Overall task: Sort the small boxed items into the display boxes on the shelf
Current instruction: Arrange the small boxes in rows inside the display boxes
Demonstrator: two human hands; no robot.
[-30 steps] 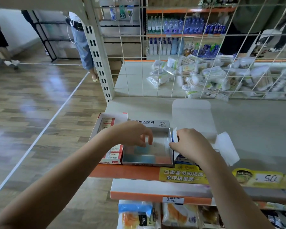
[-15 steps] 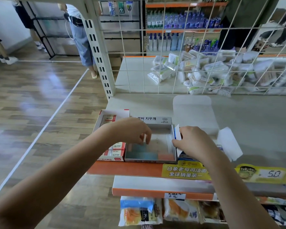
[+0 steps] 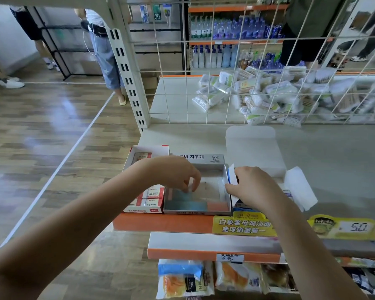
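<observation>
Left fingers curled, pinching a small pale item over grey display box; blue and orange items lying inside at its near end. Right hand just right of it, fingers bent down into blue-and-white box; grip hidden. Red-and-white display box touching its left wall.

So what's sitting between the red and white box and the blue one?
The grey display box, open-topped with a few small items inside, seen in the head view.
</observation>
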